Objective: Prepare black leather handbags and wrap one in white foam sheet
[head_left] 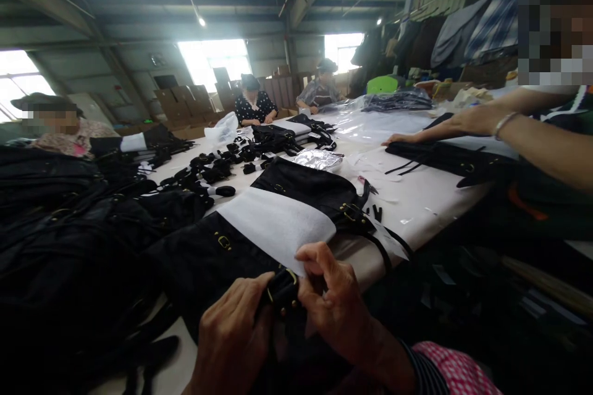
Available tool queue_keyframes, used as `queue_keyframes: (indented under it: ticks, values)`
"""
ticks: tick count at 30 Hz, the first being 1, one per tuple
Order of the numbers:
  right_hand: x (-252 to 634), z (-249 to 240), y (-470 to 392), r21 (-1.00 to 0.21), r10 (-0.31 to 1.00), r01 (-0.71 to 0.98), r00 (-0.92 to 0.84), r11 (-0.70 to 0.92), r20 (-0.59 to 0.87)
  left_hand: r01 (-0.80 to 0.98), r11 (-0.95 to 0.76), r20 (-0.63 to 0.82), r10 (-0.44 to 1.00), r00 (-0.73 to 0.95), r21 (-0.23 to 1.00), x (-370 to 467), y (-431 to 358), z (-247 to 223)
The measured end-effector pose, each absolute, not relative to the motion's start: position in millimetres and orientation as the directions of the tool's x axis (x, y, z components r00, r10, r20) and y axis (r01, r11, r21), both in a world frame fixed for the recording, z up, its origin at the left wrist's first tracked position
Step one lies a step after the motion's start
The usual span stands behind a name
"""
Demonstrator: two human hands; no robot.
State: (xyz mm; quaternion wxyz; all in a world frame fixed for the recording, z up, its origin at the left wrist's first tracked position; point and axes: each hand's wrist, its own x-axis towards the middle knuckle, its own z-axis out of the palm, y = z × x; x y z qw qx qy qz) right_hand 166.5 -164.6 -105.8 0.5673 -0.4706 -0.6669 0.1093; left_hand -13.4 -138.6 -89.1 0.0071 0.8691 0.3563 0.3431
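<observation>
A black bag (199, 259) with brass buckles lies across the near edge of the table, and a white sheet (273, 222) is wrapped around its middle. My left hand (236, 321) is closed on the left side of a black buckled strap (283, 290) at the bag's near edge. From the right, my right hand (333, 302) pinches the same strap close to its brass buckle, with its index finger at the corner of the white sheet. The tips of both thumbs are partly hidden.
Black bags are heaped at the left (55, 216). Bundled black straps (208, 163) and a clear plastic packet (319, 159) lie farther back on the white table (417, 197). A person's arms (486, 120) reach in from the right over another black bag. Several people sit beyond.
</observation>
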Motion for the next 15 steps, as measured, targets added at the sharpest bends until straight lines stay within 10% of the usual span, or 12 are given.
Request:
queue_keyframes:
  ticks: [10,15]
  values:
    - [167,-121,-172,-0.534,0.715,0.599,-0.096,0.597,0.692,0.66,-0.745,0.662,0.542,0.518,0.094,-15,-131,-95]
    - [173,-123,-165,-0.421,0.646,0.602,-0.216,0.679,0.732,0.336,-0.937,0.198,0.313,0.929,-0.094,3,-107,-36]
